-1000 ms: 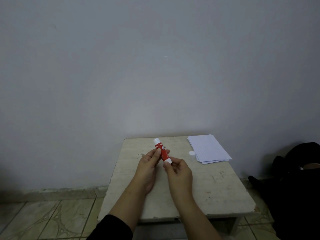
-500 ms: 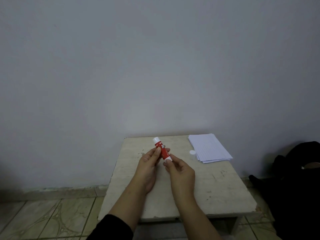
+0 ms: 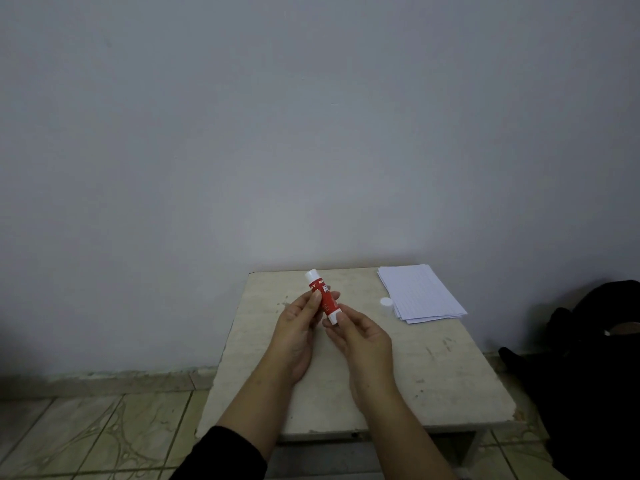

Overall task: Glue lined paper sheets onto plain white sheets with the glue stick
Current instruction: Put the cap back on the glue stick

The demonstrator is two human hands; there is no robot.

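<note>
A red glue stick (image 3: 323, 296) with white ends is held above the middle of the small stone table (image 3: 433, 368), tilted with its far end up and left. My left hand (image 3: 298, 336) grips its red body between thumb and fingers. My right hand (image 3: 360, 339) pinches its white lower end. A small round white cap (image 3: 385, 301) lies on the table beside a stack of paper sheets (image 3: 419, 292) at the far right corner; the top sheet is lined.
The table stands against a plain grey wall (image 3: 311, 133). A black bag (image 3: 595, 358) sits on the floor to the right of the table. Tiled floor (image 3: 86, 438) shows at the lower left.
The hands and glue stick have stayed nearly in place; my right hand's fingers have shifted slightly on the lower white end.
</note>
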